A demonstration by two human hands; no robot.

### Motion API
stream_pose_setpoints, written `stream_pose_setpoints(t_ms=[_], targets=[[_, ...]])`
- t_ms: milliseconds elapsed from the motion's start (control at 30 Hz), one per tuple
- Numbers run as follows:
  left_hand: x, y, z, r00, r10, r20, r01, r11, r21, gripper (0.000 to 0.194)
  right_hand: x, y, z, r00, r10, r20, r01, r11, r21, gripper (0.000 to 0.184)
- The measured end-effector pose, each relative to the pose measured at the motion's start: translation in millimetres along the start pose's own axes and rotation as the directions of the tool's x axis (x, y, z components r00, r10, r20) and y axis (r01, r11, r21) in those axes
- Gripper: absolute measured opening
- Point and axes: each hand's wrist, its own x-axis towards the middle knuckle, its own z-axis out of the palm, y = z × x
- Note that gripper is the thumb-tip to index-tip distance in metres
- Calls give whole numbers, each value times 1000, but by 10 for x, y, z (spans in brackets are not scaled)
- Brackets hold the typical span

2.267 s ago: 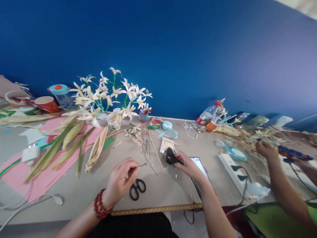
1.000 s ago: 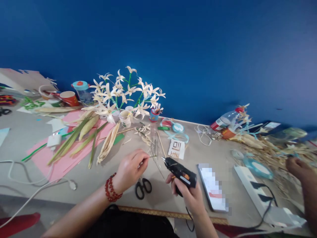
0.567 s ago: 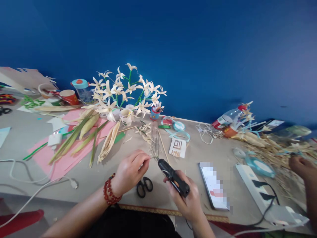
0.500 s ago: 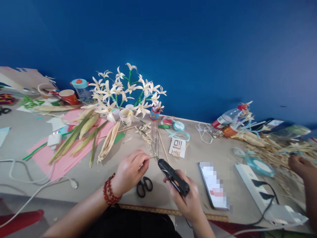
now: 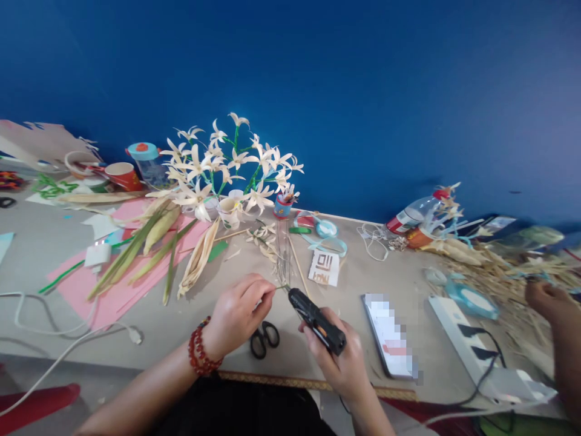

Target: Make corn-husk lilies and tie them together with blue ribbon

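From here I see a phone [image 5: 391,336] lying on the tabletop [image 5: 181,333], left of a white power strip [image 5: 463,345]. At the far right, a clear bottle [image 5: 411,215] leans near an orange cup [image 5: 418,237]; a red cup [image 5: 123,177] sits far left.

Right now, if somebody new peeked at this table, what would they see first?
Probably the pale flowers on green stems, standing at the back against the deep blue wall. Next might come the black glue gun in the right hand, its nozzle by the thin stem in the left hand. Pink paper also glows at the left.
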Motion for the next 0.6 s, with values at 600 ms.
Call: stream_pose_setpoints(t_ms=[600], targets=[[-26,-11,16,1000,29,-8,-29,999,40,12,3,-13,9,1000,-26,-10,26,999,-40,9]])
